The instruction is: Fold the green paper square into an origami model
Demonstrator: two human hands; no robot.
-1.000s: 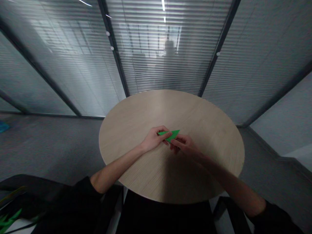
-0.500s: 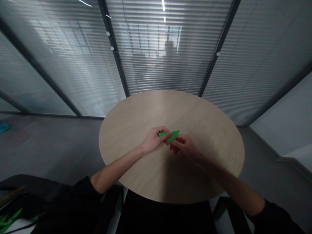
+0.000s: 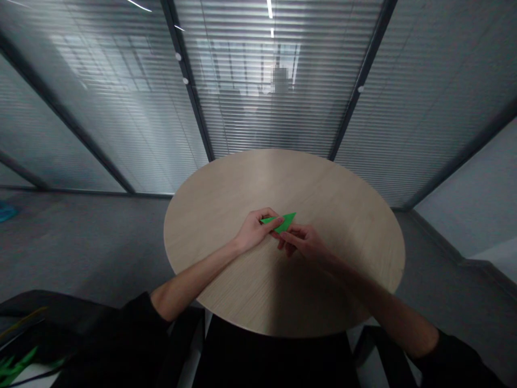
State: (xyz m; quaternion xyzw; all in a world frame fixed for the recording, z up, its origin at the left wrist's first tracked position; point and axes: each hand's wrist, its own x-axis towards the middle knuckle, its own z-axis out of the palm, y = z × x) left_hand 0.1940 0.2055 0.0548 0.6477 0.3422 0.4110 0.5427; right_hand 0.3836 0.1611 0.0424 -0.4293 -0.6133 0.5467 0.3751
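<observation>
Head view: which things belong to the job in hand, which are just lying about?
In the job: green triangle, likely paper; left hand, holding it; right hand, at its lower corner; round table beneath.

Lying about: blue item, left floor; green item, lower left, blurred.

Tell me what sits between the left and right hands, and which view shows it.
The green paper, seen in the head view: the left hand has its thumb across it, and the right hand is at its lower corner.

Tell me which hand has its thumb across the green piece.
The left hand; its thumb lies over the green piece, whereas the right hand is at the lower corner.
</observation>
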